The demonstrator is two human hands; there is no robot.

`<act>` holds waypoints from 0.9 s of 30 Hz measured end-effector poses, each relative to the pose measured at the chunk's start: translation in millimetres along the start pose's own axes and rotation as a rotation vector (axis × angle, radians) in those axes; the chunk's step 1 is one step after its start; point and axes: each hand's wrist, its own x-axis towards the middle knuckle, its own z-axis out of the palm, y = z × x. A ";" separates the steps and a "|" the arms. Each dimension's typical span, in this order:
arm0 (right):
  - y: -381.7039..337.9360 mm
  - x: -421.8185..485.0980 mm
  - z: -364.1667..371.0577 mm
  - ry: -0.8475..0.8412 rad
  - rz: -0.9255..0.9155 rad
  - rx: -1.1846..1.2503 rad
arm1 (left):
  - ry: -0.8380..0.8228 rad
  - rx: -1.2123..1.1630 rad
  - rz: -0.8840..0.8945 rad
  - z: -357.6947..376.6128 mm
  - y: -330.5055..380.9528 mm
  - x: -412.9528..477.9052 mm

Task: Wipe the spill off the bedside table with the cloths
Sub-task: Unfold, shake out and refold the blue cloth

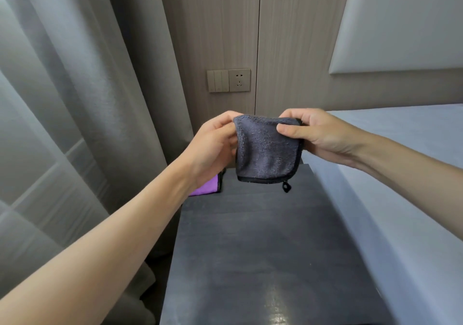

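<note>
A folded grey cloth (266, 151) with a black hem and a small hanging loop is held up in the air above the far end of the dark bedside table (263, 244). My left hand (213, 146) pinches its top left corner and my right hand (315, 134) grips its top right edge. A purple cloth (206, 187) lies on the table's far left corner, partly hidden behind my left wrist. A faint wet sheen shows on the near part of the tabletop (278, 307).
Grey curtains (75, 99) hang close along the table's left side. A bed with a pale sheet (400, 174) runs along the right. A wall switch and socket panel (228, 80) sits on the wooden wall behind.
</note>
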 end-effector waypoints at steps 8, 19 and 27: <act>71.4 9.0 15.2 0.189 0.133 -0.121 | 0.009 0.028 -0.324 -20.3 -65.6 -2.9; 176.6 29.3 8.7 0.329 0.464 0.208 | 0.256 0.383 -0.260 -18.3 -159.4 21.0; 233.1 40.1 -69.3 0.584 0.361 -0.431 | 0.341 0.118 -0.416 36.5 -226.3 107.8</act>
